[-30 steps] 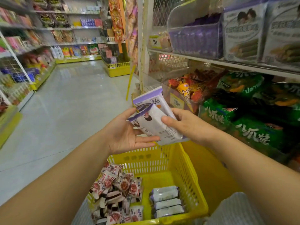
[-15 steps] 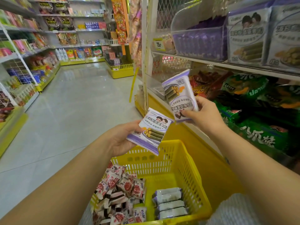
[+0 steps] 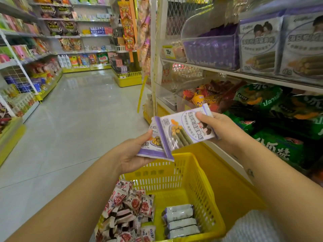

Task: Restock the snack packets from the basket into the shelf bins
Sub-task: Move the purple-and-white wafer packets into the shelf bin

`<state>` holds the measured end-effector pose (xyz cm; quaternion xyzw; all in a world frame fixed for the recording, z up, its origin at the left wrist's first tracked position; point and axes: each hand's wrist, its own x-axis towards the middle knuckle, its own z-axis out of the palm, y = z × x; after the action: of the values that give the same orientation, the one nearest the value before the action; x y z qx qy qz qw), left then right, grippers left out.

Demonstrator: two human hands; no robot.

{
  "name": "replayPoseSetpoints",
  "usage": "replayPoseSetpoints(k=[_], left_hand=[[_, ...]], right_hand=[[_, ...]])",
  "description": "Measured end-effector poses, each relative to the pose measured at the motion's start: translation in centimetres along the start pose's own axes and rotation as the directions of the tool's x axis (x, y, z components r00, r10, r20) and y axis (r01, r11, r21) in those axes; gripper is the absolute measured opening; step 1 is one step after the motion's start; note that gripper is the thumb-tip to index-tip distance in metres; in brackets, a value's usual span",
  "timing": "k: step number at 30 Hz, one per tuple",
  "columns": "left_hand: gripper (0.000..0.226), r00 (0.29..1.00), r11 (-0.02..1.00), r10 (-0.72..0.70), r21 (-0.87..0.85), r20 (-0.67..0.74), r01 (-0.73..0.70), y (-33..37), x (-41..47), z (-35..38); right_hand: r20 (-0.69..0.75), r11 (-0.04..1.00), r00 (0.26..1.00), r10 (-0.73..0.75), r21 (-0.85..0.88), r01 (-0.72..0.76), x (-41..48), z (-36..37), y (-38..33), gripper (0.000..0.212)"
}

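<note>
My left hand (image 3: 134, 154) grips a purple-and-white snack packet (image 3: 151, 145) by its left edge, above the yellow basket (image 3: 206, 186). My right hand (image 3: 220, 130) pinches a second packet of the same kind (image 3: 185, 131), which lies across the first one's right side. Inside the basket a heap of red-and-white packets (image 3: 129, 210) fills the left half and several white-and-purple packets (image 3: 180, 220) lie in a row on the right. A clear shelf bin (image 3: 211, 48) holding purple packets sits on the upper shelf at right.
Large purple-white snack bags (image 3: 258, 44) stand right of the bin. Below, a clear bin of red-orange snacks (image 3: 208, 96) and green bags (image 3: 272, 147) fill the lower shelf. The grey aisle floor (image 3: 78, 119) stretches left toward more shelves (image 3: 21, 67) and a yellow stand (image 3: 128, 79).
My right hand has come down and left, bringing its packet from shelf height onto the packet in my left hand. Both packets now overlap above the basket.
</note>
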<state>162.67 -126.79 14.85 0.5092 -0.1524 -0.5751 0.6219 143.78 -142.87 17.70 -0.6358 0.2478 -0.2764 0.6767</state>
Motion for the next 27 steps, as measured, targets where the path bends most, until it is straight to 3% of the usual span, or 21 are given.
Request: replayPoseSetpoints(k=[2,5,8,14,16,20,23,26,27], left_hand=[[0.036,0.994,0.98,0.029,0.191,0.103,-0.049,0.0,-0.3,0.3],[0.044,0.979,0.864,0.017,0.49,0.201,-0.116,0.2,-0.8,0.1],[0.044,0.979,0.843,-0.016,0.529,0.201,-0.094,0.8,-1.2,-0.7],[0.031,0.982,0.768,-0.054,0.636,0.183,-0.077,-0.2,-1.1,0.4],[0.025,0.988,0.745,-0.008,0.66,0.153,-0.096,-0.8,-0.8,1.5],[0.025,0.984,0.598,0.154,0.785,0.084,-0.161,-0.8,-0.5,2.5],[0.03,0.946,0.617,0.322,0.751,0.032,-0.235,-0.6,-0.5,2.5],[0.046,0.96,0.709,0.154,0.65,0.233,-0.272,-0.4,-1.2,2.9],[0.049,0.948,0.694,0.088,0.664,0.305,-0.278,-0.6,-1.4,3.1]], right_hand=[[0.104,0.993,0.993,0.055,-0.105,-0.044,-0.1,-0.1,0.4,0.029],[0.211,0.971,0.972,0.101,-0.236,-0.05,-0.4,-0.1,0.6,0.038],[0.255,0.952,0.961,0.107,-0.307,-0.025,-0.7,-0.1,0.8,0.046],[0.351,0.944,0.923,0.161,-0.327,-0.04,-1.2,1.6,1.8,0.034],[0.347,0.945,0.924,0.162,-0.324,-0.044,-1.1,2.1,2.0,0.038],[0.264,0.954,0.963,0.057,-0.298,0.025,-0.9,2.4,2.2,0.04],[0.163,0.952,0.987,-0.011,-0.301,0.06,-0.8,2.4,2.1,0.045],[0.084,0.951,0.994,-0.071,-0.294,0.093,-0.6,2.4,2.0,0.043],[0.062,0.953,0.994,-0.085,-0.285,0.099,-0.6,2.4,2.1,0.039]])
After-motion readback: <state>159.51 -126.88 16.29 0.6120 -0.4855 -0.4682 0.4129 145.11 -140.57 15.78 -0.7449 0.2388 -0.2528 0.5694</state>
